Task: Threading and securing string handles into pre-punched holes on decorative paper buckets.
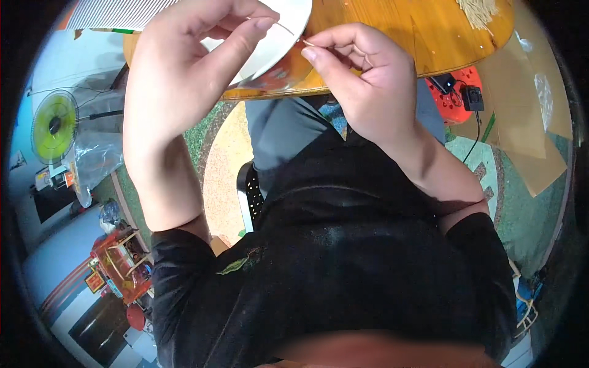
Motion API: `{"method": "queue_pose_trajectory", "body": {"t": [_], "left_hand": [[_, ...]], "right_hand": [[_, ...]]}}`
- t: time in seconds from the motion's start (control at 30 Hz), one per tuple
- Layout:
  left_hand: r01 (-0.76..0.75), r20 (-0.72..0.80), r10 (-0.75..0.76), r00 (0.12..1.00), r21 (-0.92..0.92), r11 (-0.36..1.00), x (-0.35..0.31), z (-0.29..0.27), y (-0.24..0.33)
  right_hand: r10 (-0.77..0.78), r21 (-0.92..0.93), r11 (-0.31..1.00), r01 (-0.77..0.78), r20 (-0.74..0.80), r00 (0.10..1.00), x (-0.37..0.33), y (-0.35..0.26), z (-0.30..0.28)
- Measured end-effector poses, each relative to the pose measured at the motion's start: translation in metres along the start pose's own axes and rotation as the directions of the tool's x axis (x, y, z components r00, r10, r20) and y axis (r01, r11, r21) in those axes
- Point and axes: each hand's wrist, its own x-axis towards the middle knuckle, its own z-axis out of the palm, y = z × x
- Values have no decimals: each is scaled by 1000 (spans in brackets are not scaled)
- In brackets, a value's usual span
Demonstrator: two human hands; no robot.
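Note:
My left hand [205, 58] is over a white plate [279, 52], its thumb and finger pinched on a thin pale strand [284, 29]. The strand points toward the right hand; whether it is a stick, wire or cord is too fine to tell. Beyond the plate's right rim, my right hand [371, 70] pinches a small thin piece at its fingertips. Whether that piece joins the strand cannot be made out. Both hands are above the near edge of the wooden table [392, 18].
A bundle of pale thin strands [478, 11] lies at the table's far right. White ribbed material [116, 12] is at the far left. A red stool [457, 98] carries a black adapter and cable. Flattened cardboard [515, 116] lies right; a green fan [55, 127] stands left.

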Motion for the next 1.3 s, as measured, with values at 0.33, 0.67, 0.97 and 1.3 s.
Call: {"method": "queue_pose_trajectory", "body": {"t": [0.33, 0.67, 0.97, 1.3], "left_hand": [[-215, -364, 42, 930, -451, 866, -19, 41, 5], [-85, -290, -37, 956, -397, 914, -25, 45, 1], [-183, -230, 143, 963, -164, 969, -19, 33, 3], [-53, -266, -44, 963, -344, 937, -14, 33, -5]], "right_hand": [[21, -57, 998, -19, 28, 999, 0, -8, 7], [218, -533, 839, 107, 511, 831, 41, -74, -41], [-646, 14, 720, 694, 379, 663, 88, -58, -40], [-736, 23, 641, 767, 299, 607, 87, -26, -29]]}}
